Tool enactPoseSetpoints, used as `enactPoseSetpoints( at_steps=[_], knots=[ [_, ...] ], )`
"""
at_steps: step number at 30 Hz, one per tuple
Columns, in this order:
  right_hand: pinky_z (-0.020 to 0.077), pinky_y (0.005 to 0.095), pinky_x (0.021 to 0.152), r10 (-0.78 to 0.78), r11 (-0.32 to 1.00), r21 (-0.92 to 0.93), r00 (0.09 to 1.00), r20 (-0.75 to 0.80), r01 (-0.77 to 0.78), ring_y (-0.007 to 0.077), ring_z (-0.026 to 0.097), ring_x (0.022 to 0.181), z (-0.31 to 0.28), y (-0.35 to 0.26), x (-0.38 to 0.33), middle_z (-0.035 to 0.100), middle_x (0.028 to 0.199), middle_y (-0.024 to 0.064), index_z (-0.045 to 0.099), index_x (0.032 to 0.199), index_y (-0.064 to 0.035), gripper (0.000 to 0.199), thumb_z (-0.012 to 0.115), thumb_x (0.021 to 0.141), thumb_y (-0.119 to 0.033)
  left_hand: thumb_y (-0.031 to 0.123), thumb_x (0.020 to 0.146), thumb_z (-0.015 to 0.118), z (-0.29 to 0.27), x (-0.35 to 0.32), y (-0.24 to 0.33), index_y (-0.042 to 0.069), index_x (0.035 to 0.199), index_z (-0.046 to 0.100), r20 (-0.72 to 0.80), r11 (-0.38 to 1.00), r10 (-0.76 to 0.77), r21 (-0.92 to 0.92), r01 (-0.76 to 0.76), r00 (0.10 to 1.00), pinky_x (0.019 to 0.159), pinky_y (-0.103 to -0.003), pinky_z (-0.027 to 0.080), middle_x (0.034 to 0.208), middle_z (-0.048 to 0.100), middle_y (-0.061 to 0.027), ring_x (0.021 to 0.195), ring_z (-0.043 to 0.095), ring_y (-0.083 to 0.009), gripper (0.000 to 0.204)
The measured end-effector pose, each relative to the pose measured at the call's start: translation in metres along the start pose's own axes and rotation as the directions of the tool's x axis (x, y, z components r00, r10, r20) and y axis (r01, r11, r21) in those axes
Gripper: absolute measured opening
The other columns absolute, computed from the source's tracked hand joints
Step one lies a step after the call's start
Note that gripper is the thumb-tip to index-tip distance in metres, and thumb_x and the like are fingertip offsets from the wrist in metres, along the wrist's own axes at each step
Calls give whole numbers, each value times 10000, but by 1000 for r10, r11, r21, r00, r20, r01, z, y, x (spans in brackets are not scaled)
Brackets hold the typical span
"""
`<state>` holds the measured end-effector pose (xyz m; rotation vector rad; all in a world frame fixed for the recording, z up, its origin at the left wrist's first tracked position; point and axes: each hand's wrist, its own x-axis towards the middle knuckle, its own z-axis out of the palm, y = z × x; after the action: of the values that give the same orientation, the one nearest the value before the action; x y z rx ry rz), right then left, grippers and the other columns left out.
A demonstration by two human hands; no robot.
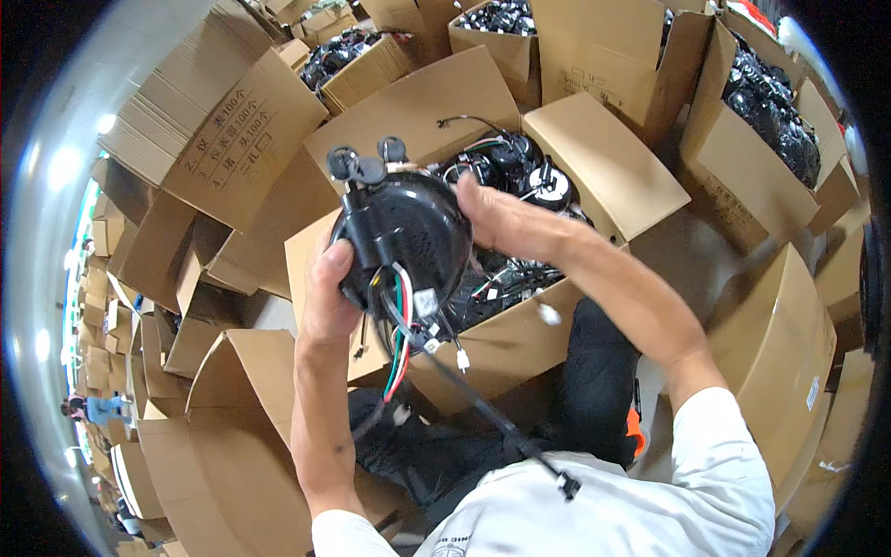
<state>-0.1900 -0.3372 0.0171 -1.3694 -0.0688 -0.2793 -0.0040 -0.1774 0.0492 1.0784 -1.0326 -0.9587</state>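
A round, glossy black plastic housing [401, 243], domed and smooth like the back of a lamp, sits between both hands in the middle of the view. Its shell catches soft highlights. At its far left edge two small black keys [365, 163] with rounded heads stick up. From its near side a bundle of thin wires [399, 334] hangs down, red, green, white and black, ending in small white plastic plugs, and a long black cable [483, 408] with a ribbed end trails toward the person's white shirt.

The left hand [325, 288] is closed around the near left edge of the housing, thumb pressed on the shell and fingers hidden behind it. The right hand [506, 221] comes in from the right and clasps the far right edge, fingers curled over the rim out of sight. So the housing is gripped from both sides and held up in the air, just above an open box.

That open cardboard box [594, 158] lies directly beyond and below the hands, its matte brown flaps folded outward. Inside is a tangle of more black parts [510, 167] of the same shiny kind, with wires among them. More cardboard boxes stand all around, some open and filled with dark glossy parts wrapped in plastic [780, 107] at the far right, others closed or flattened at the left [232, 139].
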Motion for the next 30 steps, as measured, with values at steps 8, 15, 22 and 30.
enactPoseSetpoints(
  at_steps=[8, 15, 22, 30],
  knots=[
    [496, 353, 988, -256, 657, -742, 888, -382, -130, 253, 635, 1103, -20, -37, -3, 638, 1195, 194, 473, 1374, 68, 862, 789, 804, -497, 658, 1019, 353, 64, 16, -79, 115, 1337, 523, 46, 857, -207, -473, 204, 977, 759, -381, 590, 1138, 684, -119, 946, 706, -228, 652],
    [550, 414, 770, 599, 199, -744, 680, -424, -638, 297, 672, 847, -136, 35, -22, 719, 987, 189, 706, 1060, 47, 740, 680, 798, -645, 124, 925, 692, 17, -25, -84, -56, 1375, 529, 87, 834, -545, 157, 529, 834, 722, -272, 548, 1018, 709, -101, 794, 647, -115, 511],
    [305, 337, 1162, 429, 682, -433, 801, -417, -590, 232, 457, 1369, -141, 190, -63, 528, 1463, 149, 501, 1433, 44, 601, 528, 1008, -379, 198, 986, 663, -129, -181, 42, -31, 1255, 619, -494, 924, -182, 209, 319, 851, 846, -287, 560, 1057, 720, -94, 942, 692, -153, 356],
    [439, 328, 903, 619, 229, -823, 730, -289, -520, 136, 520, 957, -138, 138, -36, 632, 1012, 47, 613, 1138, 81, 466, 421, 1086, -340, 253, 986, 646, -279, -446, -12, -20, 1169, 665, -883, 718, -281, 66, 693, 375, 711, -273, 550, 939, 707, -85, 831, 678, -143, 329]
  ],
)
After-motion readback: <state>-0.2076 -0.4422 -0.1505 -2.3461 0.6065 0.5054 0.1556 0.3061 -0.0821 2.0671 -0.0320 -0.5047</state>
